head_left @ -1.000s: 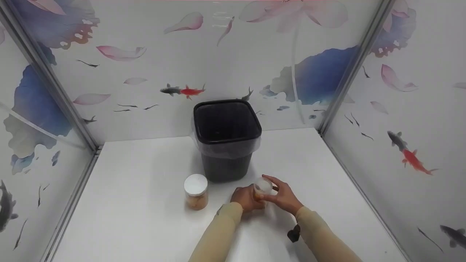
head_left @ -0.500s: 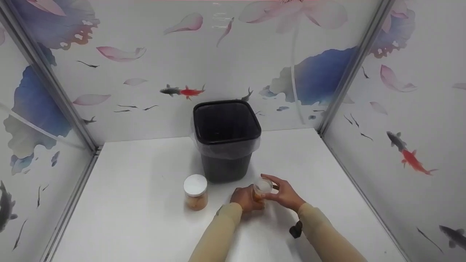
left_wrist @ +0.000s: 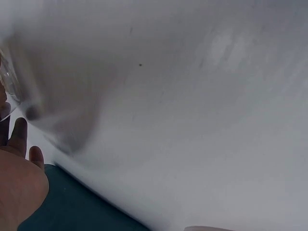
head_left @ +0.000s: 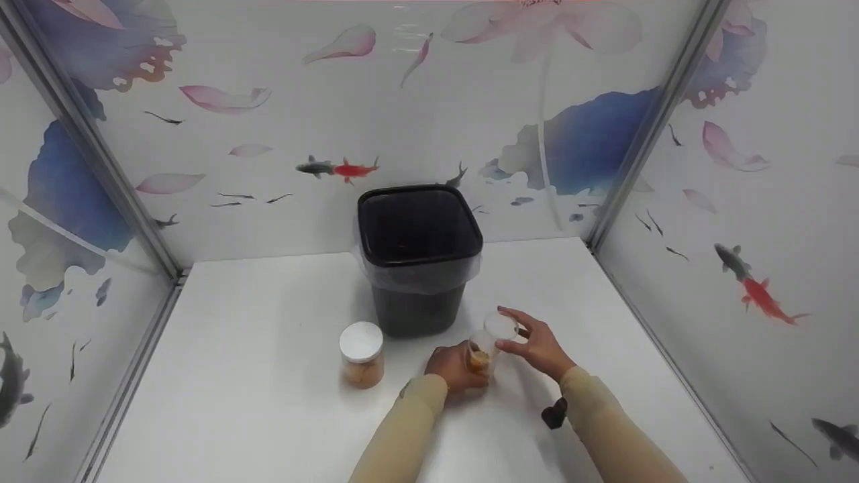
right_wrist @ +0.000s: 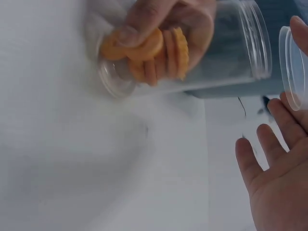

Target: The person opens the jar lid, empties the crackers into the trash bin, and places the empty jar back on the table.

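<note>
A clear plastic jar [right_wrist: 226, 43] holds several orange-brown round sandwich biscuits [right_wrist: 156, 55] gathered near its bottom. My left hand [head_left: 449, 369] grips it round the side, over the white table. In the right wrist view the jar's threaded mouth is uncovered. My right hand [head_left: 540, 347] pinches a translucent round lid [head_left: 501, 327] by its edge between thumb and fingers, just beyond the mouth; its other fingers [right_wrist: 248, 156] are spread. Only a sliver of the jar shows at the left edge of the left wrist view, beside the fingers.
A second jar [head_left: 363, 373] with a white lid and tan contents stands to the left of the hands. Behind them is a black bin [head_left: 417, 308] with a clear liner folded over its rim. Printed panels [head_left: 268, 221] wall in the table [head_left: 255, 362] at back and sides.
The right hand has lifted the lid off the jar and moved it slightly up and to the right. The left hand has stayed in place round the jar.
</note>
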Motion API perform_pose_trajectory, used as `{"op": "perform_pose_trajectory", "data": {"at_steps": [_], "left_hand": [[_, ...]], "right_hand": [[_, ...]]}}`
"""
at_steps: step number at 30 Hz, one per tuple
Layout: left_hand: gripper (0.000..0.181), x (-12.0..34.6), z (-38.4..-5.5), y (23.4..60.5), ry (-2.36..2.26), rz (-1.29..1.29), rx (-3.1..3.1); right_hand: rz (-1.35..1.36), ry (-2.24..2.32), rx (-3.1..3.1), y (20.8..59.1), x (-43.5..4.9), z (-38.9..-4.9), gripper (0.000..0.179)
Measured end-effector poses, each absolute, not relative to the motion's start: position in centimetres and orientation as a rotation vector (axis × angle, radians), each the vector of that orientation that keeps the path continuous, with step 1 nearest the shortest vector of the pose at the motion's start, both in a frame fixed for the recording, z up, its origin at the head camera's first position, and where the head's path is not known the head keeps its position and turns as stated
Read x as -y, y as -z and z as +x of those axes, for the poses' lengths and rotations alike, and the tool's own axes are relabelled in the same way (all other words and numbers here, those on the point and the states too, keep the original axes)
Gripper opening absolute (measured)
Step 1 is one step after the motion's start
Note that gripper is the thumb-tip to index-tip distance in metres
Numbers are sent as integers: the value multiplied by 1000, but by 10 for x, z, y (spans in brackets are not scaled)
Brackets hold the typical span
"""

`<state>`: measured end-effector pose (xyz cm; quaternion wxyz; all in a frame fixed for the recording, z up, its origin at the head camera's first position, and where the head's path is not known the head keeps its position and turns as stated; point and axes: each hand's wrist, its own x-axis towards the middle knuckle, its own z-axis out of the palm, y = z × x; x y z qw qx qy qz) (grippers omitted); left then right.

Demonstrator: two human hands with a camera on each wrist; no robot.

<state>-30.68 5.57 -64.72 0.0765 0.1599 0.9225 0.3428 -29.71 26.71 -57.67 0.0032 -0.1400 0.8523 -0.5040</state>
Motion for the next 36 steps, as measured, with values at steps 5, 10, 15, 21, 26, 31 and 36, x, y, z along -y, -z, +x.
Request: {"op": "perform_pose_trajectory", "data": {"at_steps": [5,10,15,21,26,31,36], "left_hand": [[61,-55,-308,648,-1022,460,-2759],[61,-54,-306,647,-1037,463,-2762],[63,-55,-302,646,-1038,450,-2748],[65,-57,-302,647,-1031,421,-2738],[64,-57,-302,645,-1035,430,-2748],[62,-57,-303,645,-1033,450,-2767],[64,-56,-304,646,-1027,436,-2767]], "right_hand": [[-177,1515,-2794,583,-287,-311,77],[68,1301,-2856,601,-306,-321,81],[113,1212,-2884,627,-320,-323,83],[65,974,-2977,651,-332,-319,83],[42,790,-3013,661,-336,-315,86],[17,731,-3029,664,-335,-311,82],[25,712,-3030,667,-334,-312,81]]}}
